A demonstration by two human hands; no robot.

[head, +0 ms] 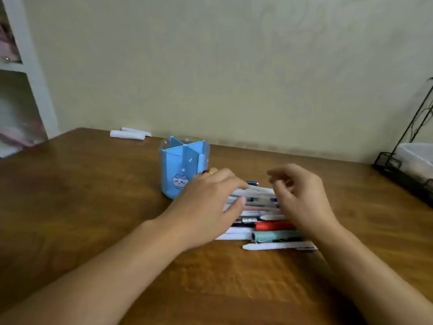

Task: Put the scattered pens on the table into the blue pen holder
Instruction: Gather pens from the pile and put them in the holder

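Blue pen holder (178, 170), cat-face print, upright beside heaped pens (262, 221).

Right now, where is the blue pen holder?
In the head view, the blue pen holder stands upright left of centre, just beyond the left hand, left of the pens.

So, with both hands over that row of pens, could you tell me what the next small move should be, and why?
Probably the left hand should pinch one pen from the pen row under its fingers. Neither it nor the right hand appears to hold anything yet, and the blue pen holder stands just beside it, its compartments apparently empty.
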